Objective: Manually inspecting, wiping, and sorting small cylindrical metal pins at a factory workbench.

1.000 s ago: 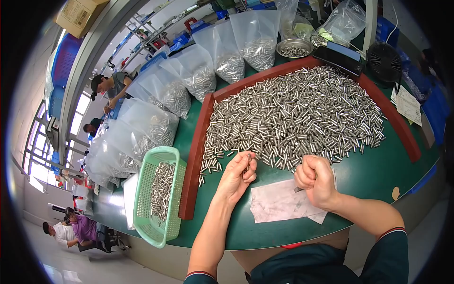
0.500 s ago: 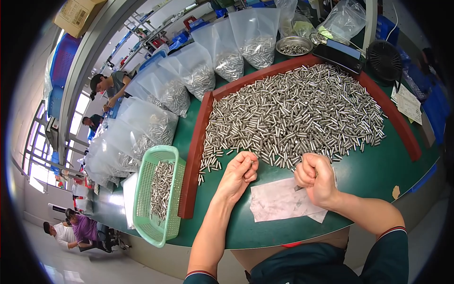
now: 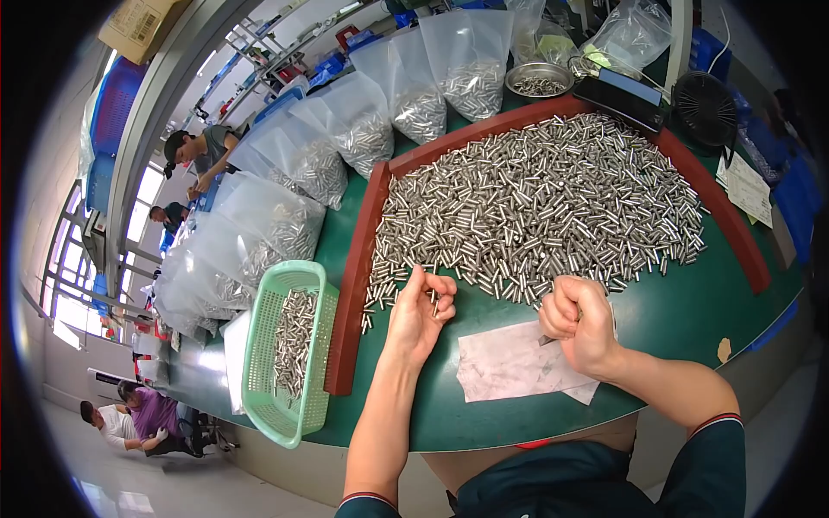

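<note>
A wide heap of short silvery metal pins covers the green table in front of me. At the heap's near left edge is my left hand, palm turned up and fingers curled, with what looks like a metal pin between them. My right hand is closed in a fist above the right part of a smudged whitish cloth. A small dark piece shows under that fist; the fingers hide what they hold.
Dark red rails border the heap. Left of them stands a green basket with pins inside. Clear bags of pins line the far left; a metal bowl, a phone-like black device and a fan sit behind. Other people work farther left.
My left hand has shifted slightly left and rolled, its forefinger lifting from the curled fingers so a pin shows. My right hand has stayed nearly still.
</note>
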Action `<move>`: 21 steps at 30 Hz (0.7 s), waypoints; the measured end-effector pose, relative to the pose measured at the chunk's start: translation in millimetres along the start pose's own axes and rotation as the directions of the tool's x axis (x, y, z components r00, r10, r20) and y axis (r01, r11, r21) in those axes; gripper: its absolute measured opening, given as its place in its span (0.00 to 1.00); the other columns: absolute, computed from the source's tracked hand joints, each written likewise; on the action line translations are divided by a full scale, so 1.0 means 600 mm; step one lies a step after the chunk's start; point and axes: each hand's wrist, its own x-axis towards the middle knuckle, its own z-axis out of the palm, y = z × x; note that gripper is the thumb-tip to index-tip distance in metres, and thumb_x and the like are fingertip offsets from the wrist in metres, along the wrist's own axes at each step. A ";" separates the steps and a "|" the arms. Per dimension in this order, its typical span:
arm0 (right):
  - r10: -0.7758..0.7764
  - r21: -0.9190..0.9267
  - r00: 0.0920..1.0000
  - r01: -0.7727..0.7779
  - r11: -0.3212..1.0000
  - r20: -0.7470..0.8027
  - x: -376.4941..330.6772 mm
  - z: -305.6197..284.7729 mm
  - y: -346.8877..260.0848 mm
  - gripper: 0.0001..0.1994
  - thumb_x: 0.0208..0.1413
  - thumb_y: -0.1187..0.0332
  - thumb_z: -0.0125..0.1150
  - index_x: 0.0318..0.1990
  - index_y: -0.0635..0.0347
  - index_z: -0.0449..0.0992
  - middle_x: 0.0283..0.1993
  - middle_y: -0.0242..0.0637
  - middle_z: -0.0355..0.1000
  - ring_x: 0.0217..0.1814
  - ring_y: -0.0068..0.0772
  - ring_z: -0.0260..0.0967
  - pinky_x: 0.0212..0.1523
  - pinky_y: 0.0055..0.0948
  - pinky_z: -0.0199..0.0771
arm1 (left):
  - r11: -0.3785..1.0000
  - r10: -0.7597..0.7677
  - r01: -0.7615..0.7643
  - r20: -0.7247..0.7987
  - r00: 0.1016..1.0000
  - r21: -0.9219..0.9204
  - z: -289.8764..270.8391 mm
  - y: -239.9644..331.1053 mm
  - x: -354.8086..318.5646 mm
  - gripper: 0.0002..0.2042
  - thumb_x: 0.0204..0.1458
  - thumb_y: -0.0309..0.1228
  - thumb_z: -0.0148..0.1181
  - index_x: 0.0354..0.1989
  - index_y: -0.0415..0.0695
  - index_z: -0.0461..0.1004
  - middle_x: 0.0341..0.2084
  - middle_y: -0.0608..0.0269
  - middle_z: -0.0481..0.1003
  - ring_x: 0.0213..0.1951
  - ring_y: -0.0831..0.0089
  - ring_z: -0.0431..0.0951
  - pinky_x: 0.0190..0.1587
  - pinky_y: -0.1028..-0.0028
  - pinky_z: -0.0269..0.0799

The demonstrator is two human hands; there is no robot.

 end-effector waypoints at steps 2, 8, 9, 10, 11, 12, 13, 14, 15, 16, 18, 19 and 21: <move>0.002 0.003 1.000 -0.002 1.000 0.002 0.000 -0.001 0.001 0.17 0.51 0.68 0.36 0.11 0.55 0.50 0.08 0.28 0.47 0.10 0.18 0.36 0.13 0.20 0.38 | 0.977 0.091 -0.080 -0.048 0.995 0.196 -0.010 0.001 0.005 0.16 0.56 0.39 0.42 0.21 0.42 0.64 0.16 0.67 0.61 0.16 0.82 0.54 0.18 0.82 0.51; 0.008 -0.002 1.000 -0.008 1.000 -0.005 0.001 -0.001 0.001 0.16 0.51 0.68 0.36 0.11 0.55 0.50 0.08 0.27 0.46 0.10 0.17 0.36 0.13 0.20 0.38 | -0.071 0.535 -0.365 0.344 0.772 0.928 -0.006 -0.004 0.017 0.06 0.44 0.25 0.54 0.32 0.42 0.73 0.18 0.59 0.71 0.20 0.68 0.72 0.22 0.74 0.64; 0.006 -0.002 1.000 -0.006 1.000 -0.006 0.001 -0.001 0.001 0.16 0.51 0.68 0.36 0.11 0.55 0.50 0.08 0.27 0.46 0.10 0.17 0.36 0.13 0.20 0.38 | -0.176 0.503 -0.371 0.407 0.763 0.912 -0.006 -0.003 0.018 0.06 0.44 0.24 0.54 0.31 0.42 0.73 0.19 0.57 0.72 0.22 0.65 0.73 0.23 0.72 0.65; 0.003 -0.001 1.000 -0.003 1.000 -0.007 0.001 0.000 0.002 0.16 0.51 0.69 0.36 0.11 0.55 0.50 0.08 0.27 0.46 0.10 0.17 0.36 0.13 0.20 0.38 | -0.279 0.464 -0.376 0.467 0.753 0.884 -0.008 -0.002 0.020 0.06 0.43 0.24 0.54 0.31 0.42 0.73 0.20 0.55 0.72 0.24 0.61 0.74 0.24 0.71 0.66; 0.004 0.001 1.000 -0.004 1.000 -0.006 0.001 0.000 0.002 0.16 0.51 0.69 0.36 0.11 0.55 0.50 0.08 0.27 0.46 0.10 0.17 0.36 0.13 0.20 0.38 | -0.314 0.466 -0.422 0.525 0.712 0.850 -0.011 -0.004 0.024 0.06 0.43 0.23 0.54 0.31 0.42 0.72 0.17 0.57 0.71 0.19 0.64 0.72 0.22 0.71 0.64; 0.005 0.001 1.000 -0.005 1.000 -0.003 0.002 0.000 0.003 0.16 0.51 0.68 0.36 0.11 0.55 0.50 0.08 0.27 0.46 0.10 0.17 0.36 0.13 0.20 0.38 | -0.315 0.466 -0.421 0.525 0.712 0.851 -0.011 -0.003 0.020 0.06 0.43 0.23 0.54 0.31 0.42 0.72 0.17 0.57 0.71 0.19 0.64 0.72 0.22 0.71 0.64; 0.003 -0.001 1.000 -0.003 1.000 -0.005 0.001 -0.002 0.002 0.16 0.51 0.68 0.36 0.11 0.55 0.50 0.08 0.27 0.46 0.10 0.17 0.36 0.13 0.20 0.38 | -0.257 0.449 -0.366 0.446 0.774 0.894 -0.003 -0.002 0.017 0.07 0.43 0.23 0.55 0.32 0.42 0.71 0.15 0.58 0.69 0.18 0.65 0.70 0.21 0.70 0.63; 0.000 -0.002 1.000 0.000 1.000 -0.009 0.001 -0.003 0.001 0.16 0.51 0.68 0.36 0.11 0.55 0.50 0.08 0.27 0.46 0.10 0.17 0.36 0.13 0.20 0.38 | -0.201 0.426 -0.306 0.364 0.828 0.931 0.002 -0.002 0.016 0.07 0.42 0.24 0.55 0.32 0.42 0.70 0.13 0.60 0.67 0.16 0.65 0.68 0.20 0.70 0.62; -0.002 -0.006 1.000 0.002 1.000 -0.012 0.001 -0.003 0.000 0.16 0.51 0.68 0.36 0.11 0.55 0.50 0.08 0.27 0.46 0.10 0.17 0.36 0.13 0.20 0.38 | -0.201 0.423 -0.310 0.368 0.828 0.929 0.002 -0.004 0.020 0.07 0.42 0.24 0.55 0.32 0.42 0.70 0.13 0.60 0.67 0.16 0.65 0.68 0.20 0.70 0.62; 0.001 -0.006 1.000 -0.001 1.000 -0.011 0.002 -0.002 0.001 0.17 0.51 0.68 0.36 0.11 0.55 0.50 0.08 0.27 0.46 0.10 0.17 0.36 0.13 0.20 0.38 | -0.181 0.476 -0.292 0.343 0.809 0.939 -0.001 -0.006 0.024 0.07 0.42 0.24 0.56 0.32 0.42 0.69 0.12 0.61 0.65 0.14 0.66 0.66 0.19 0.70 0.61; 0.004 -0.002 1.000 -0.004 1.000 -0.014 0.004 -0.001 0.003 0.17 0.51 0.68 0.36 0.11 0.55 0.50 0.08 0.27 0.46 0.10 0.17 0.36 0.12 0.20 0.38 | -0.150 0.540 -0.280 0.316 0.780 0.948 -0.001 -0.005 0.030 0.07 0.42 0.25 0.57 0.30 0.42 0.68 0.09 0.62 0.62 0.13 0.66 0.64 0.18 0.68 0.59; 0.005 -0.003 1.000 -0.005 1.000 -0.015 0.003 -0.001 0.002 0.17 0.52 0.68 0.36 0.11 0.55 0.50 0.08 0.27 0.46 0.10 0.17 0.36 0.12 0.20 0.38 | -0.152 0.516 -0.284 0.322 0.794 0.947 -0.002 -0.007 0.035 0.07 0.42 0.26 0.57 0.30 0.42 0.68 0.09 0.62 0.61 0.13 0.66 0.64 0.18 0.68 0.59; 0.004 -0.004 1.000 -0.004 1.000 -0.011 0.002 0.000 0.000 0.17 0.52 0.68 0.36 0.11 0.55 0.50 0.08 0.27 0.46 0.10 0.17 0.36 0.12 0.20 0.38 | -0.149 0.494 -0.271 0.309 0.813 0.951 0.000 -0.009 0.038 0.06 0.42 0.27 0.57 0.28 0.42 0.68 0.09 0.61 0.62 0.12 0.66 0.64 0.18 0.69 0.59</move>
